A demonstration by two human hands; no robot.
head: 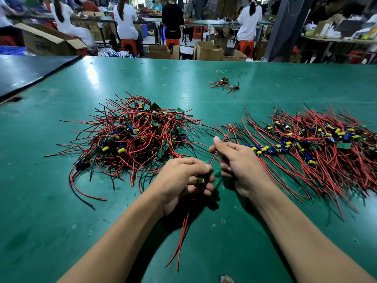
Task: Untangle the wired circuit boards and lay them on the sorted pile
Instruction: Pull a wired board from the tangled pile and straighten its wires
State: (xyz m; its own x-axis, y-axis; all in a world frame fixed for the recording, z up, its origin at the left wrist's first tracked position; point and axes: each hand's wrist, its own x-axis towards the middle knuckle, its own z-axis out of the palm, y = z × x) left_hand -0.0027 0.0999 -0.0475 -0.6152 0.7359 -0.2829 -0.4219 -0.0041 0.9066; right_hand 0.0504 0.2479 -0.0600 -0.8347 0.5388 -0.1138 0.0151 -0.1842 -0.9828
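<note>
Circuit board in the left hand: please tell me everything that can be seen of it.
The circuit board is small and mostly hidden inside the left hand, whose curled fingers grip it above the green table. A yellow cylindrical part on it shows. Thin red wires trail from it toward the person; another red wire runs up to the right hand, which pinches it.

your left hand (183,178) grips a circuit board (200,181); your right hand (238,160) pinches its red wire (214,155), tangled heap (132,135) left, sorted pile (318,144) right.
</note>
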